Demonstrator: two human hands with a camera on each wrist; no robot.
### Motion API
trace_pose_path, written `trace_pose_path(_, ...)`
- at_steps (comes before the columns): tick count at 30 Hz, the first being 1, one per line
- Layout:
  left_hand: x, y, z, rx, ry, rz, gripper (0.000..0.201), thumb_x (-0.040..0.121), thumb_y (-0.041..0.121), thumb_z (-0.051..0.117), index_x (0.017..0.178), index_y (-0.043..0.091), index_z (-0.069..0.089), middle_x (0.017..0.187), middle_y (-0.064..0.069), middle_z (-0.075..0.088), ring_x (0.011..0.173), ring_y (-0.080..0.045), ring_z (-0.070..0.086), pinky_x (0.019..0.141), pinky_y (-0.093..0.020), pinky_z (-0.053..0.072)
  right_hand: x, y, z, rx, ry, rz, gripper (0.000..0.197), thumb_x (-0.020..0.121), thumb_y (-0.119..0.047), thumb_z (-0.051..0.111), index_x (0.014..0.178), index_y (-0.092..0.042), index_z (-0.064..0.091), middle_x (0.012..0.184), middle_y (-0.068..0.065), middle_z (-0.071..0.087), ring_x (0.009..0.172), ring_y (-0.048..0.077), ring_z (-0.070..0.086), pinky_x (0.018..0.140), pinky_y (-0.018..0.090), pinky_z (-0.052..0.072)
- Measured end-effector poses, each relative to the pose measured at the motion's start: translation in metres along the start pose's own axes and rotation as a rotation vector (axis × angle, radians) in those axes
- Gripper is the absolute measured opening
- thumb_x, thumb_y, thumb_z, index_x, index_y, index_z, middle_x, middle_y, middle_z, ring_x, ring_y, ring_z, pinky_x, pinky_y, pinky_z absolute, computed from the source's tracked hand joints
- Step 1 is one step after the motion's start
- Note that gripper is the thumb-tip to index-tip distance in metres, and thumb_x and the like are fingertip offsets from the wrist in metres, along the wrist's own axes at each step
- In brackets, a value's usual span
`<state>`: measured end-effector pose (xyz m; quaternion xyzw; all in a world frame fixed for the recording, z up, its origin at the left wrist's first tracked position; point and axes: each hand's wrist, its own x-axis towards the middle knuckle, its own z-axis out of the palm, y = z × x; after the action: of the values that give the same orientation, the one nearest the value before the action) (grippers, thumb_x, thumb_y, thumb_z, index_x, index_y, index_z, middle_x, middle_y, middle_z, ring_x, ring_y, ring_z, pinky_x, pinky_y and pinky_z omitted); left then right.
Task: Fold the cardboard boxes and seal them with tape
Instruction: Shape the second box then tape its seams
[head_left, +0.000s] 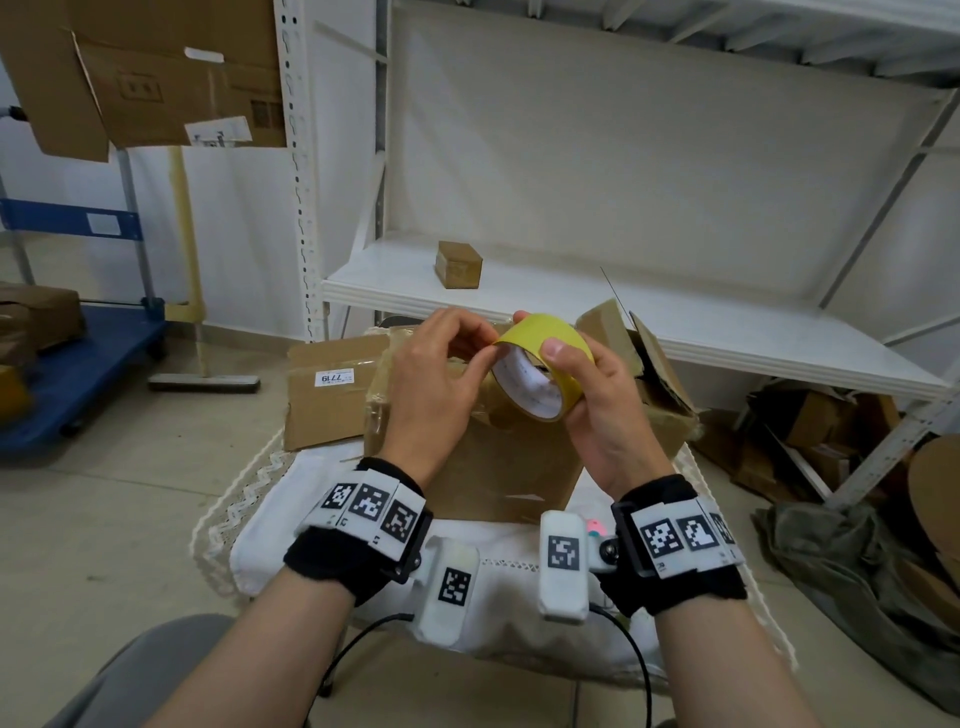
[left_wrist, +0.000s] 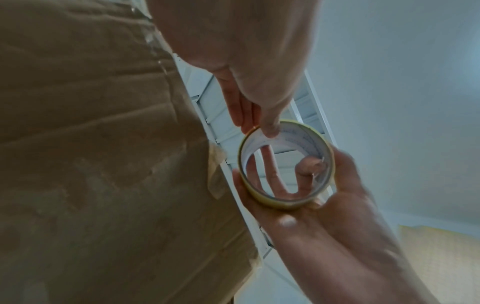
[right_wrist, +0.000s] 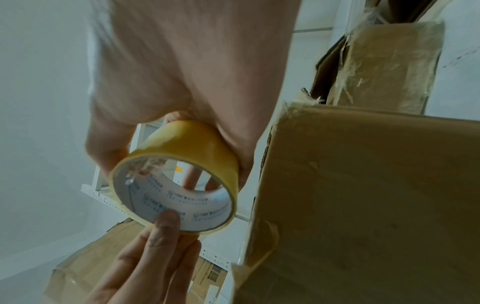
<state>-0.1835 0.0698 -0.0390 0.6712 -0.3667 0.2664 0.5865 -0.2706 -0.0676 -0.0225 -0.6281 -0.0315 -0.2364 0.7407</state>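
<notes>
At nine o'clock a blue cart (head_left: 78, 374) stands on the floor, a labelled carton (head_left: 332, 395) nearer centre. The left hand (head_left: 436, 384) pinches the tape (head_left: 540, 364) at its rim – thumb inside the core, fingers curled outside. The right hand (head_left: 597, 410) grips the roll, thumb on top. Both are above the box (head_left: 483, 467), hiding its top. At twelve o'clock a small box (head_left: 458, 264) sits on the shelf (head_left: 727, 332); at three, scrap cardboard (head_left: 821, 431).
</notes>
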Motion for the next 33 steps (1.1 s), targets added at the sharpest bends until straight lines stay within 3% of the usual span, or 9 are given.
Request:
trace_pose_path(5, -0.001, -0.002, 0.007, 0.109, -0.019, 0.03, 0.013, 0.092, 0.001, 0.06, 0.095, 0.012, 0.053, 0.09, 0.002, 0.052, 0.081, -0.003, 0.046, 0.073, -0.008, 0.036, 0.002, 0.003, 0.004, 0.013, -0.005, 0.006, 0.031, 0.091, -0.019, 0.061, 0.119, -0.012, 0.072, 0.122, 0.007, 0.071, 0.113, 0.021, 0.063, 0.106, 0.051, 0.045)
trace_pose_path(10, -0.002, -0.005, 0.011, 0.129, -0.003, 0.044, 0.014, 0.09, -0.004, 0.057, 0.094, 0.008, 0.051, 0.09, 0.001, 0.048, 0.077, -0.005, 0.038, 0.073, -0.008, 0.034, 0.002, 0.005, 0.004, 0.019, -0.013, 0.0, 0.03, 0.091, -0.019, 0.061, 0.118, -0.013, 0.072, 0.119, 0.005, 0.073, 0.111, 0.019, 0.064, 0.103, 0.046, 0.047)
trace_pose_path(17, -0.005, -0.004, 0.013, 0.135, 0.053, 0.058, 0.016, 0.088, -0.006, 0.054, 0.095, 0.008, 0.05, 0.09, 0.0, 0.046, 0.081, -0.007, 0.038, 0.074, -0.01, 0.035, 0.001, 0.005, 0.006, 0.008, -0.009, -0.005, 0.029, 0.092, -0.021, 0.062, 0.118, -0.012, 0.071, 0.118, 0.007, 0.072, 0.109, 0.018, 0.065, 0.102, 0.041, 0.047)
trace_pose_path(23, -0.001, -0.007, 0.012, 0.094, -0.06, 0.028, 0.022, 0.092, -0.006, 0.051, 0.092, 0.013, 0.04, 0.087, 0.003, 0.041, 0.08, 0.004, 0.039, 0.071, -0.009, 0.032, 0.001, 0.005, 0.002, 0.012, -0.027, -0.016, 0.028, 0.094, -0.018, 0.061, 0.12, -0.013, 0.07, 0.129, 0.006, 0.07, 0.117, 0.02, 0.062, 0.109, 0.047, 0.044)
trace_pose_path(25, 0.001, -0.008, 0.01, 0.081, -0.122, 0.032, 0.02, 0.096, -0.004, 0.049, 0.09, 0.013, 0.039, 0.085, 0.005, 0.038, 0.078, 0.002, 0.037, 0.07, -0.011, 0.032, 0.002, 0.005, 0.0, 0.037, -0.022, -0.013, 0.031, 0.092, -0.019, 0.06, 0.121, -0.01, 0.069, 0.13, 0.007, 0.069, 0.119, 0.021, 0.062, 0.109, 0.046, 0.044)
trace_pose_path(29, 0.001, -0.006, 0.009, -0.024, -0.11, -0.019, 0.008, 0.101, 0.011, 0.055, 0.099, 0.013, 0.047, 0.092, 0.003, 0.049, 0.083, -0.003, 0.047, 0.073, -0.013, 0.039, 0.002, 0.003, -0.001, 0.098, -0.043, -0.016, 0.035, 0.093, -0.019, 0.057, 0.125, -0.007, 0.065, 0.132, 0.009, 0.067, 0.119, 0.02, 0.062, 0.111, 0.048, 0.042)
trace_pose_path(33, -0.002, -0.002, 0.01, -0.041, 0.044, -0.041, 0.007, 0.097, 0.013, 0.062, 0.097, 0.01, 0.056, 0.091, 0.0, 0.059, 0.084, -0.01, 0.055, 0.074, -0.015, 0.043, 0.002, 0.005, 0.002, 0.12, -0.047, -0.017, 0.037, 0.094, -0.02, 0.057, 0.127, -0.007, 0.064, 0.134, 0.01, 0.066, 0.12, 0.02, 0.061, 0.115, 0.053, 0.038)
